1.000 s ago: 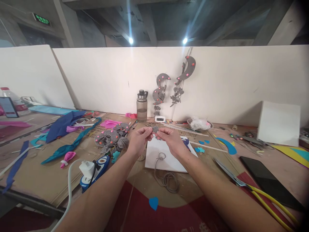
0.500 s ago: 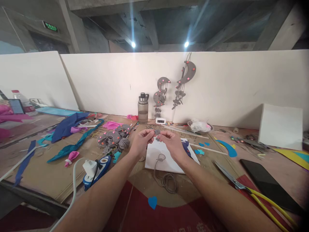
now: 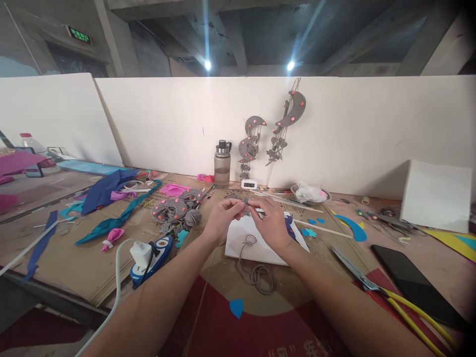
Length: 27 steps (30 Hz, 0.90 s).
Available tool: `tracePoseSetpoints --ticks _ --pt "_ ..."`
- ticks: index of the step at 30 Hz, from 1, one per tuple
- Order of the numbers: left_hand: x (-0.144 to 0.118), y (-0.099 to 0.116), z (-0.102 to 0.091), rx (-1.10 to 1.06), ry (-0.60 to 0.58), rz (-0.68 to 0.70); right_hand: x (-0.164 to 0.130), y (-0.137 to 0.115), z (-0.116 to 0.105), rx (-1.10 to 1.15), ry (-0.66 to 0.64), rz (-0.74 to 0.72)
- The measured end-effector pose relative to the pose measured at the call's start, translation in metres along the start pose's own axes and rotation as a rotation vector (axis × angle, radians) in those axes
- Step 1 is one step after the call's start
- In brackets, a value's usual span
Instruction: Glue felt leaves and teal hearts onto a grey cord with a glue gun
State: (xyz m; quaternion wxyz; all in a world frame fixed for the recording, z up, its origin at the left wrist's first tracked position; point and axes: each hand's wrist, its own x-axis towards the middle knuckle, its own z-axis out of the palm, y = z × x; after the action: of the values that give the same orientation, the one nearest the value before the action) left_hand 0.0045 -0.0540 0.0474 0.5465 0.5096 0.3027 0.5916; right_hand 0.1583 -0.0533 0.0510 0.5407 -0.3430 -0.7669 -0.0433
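Fingers (image 3: 235, 208) of our left hand (image 3: 222, 221) and of our right hand (image 3: 272, 224) are pinched narrow on one small grey felt piece (image 3: 245, 201), which we hold in the air between the two hands, above the far edge of the white sheet (image 3: 260, 242). We take the white sheet as the landmark. It lies flat on the surface (image 3: 74, 258), directly below both hands. A grey cord (image 3: 256, 270) starts in a knot on the sheet and runs off its near edge into a loose coil. A blue heart cutout (image 3: 236, 307) lies nearer to us than the sheet, past the coil. Left of the sheet we see a heap of grey felt parts with pink dots (image 3: 176, 210), and nearer to us on that side a blue and white tool (image 3: 152, 254) with a white plug and cable. Right of the sheet lie small blue cutouts (image 3: 310, 230), then a blue crescent (image 3: 351, 227). Scissors with yellow handles (image 3: 390, 292) lie right of the sheet and nearer to us, with a dark phone (image 3: 412, 285) just beyond them. Behind the sheet stand a water bottle (image 3: 222, 163) and a small digital clock (image 3: 249, 184), against the white partition (image 3: 167, 124), where two grey moon mobiles (image 3: 273, 129) hang.
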Motion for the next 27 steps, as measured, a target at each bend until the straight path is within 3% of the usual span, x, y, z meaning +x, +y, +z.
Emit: tracePoseSetpoints --ticks 7,12,20,27 --pt "0.002 -0.001 0.0 -0.115 0.076 -0.089 0.0 -0.003 0.002 0.295 -0.039 0.386" --pt "0.001 0.001 0.0 -0.11 0.1 -0.098 -0.002 0.002 0.008 0.379 -0.046 0.49" --pt "0.001 -0.001 0.002 -0.11 0.112 -0.109 -0.004 0.002 0.012 0.371 -0.005 0.467" --pt "0.001 -0.002 0.002 -0.081 0.094 -0.099 -0.005 -0.002 0.007 0.127 -0.004 0.189"
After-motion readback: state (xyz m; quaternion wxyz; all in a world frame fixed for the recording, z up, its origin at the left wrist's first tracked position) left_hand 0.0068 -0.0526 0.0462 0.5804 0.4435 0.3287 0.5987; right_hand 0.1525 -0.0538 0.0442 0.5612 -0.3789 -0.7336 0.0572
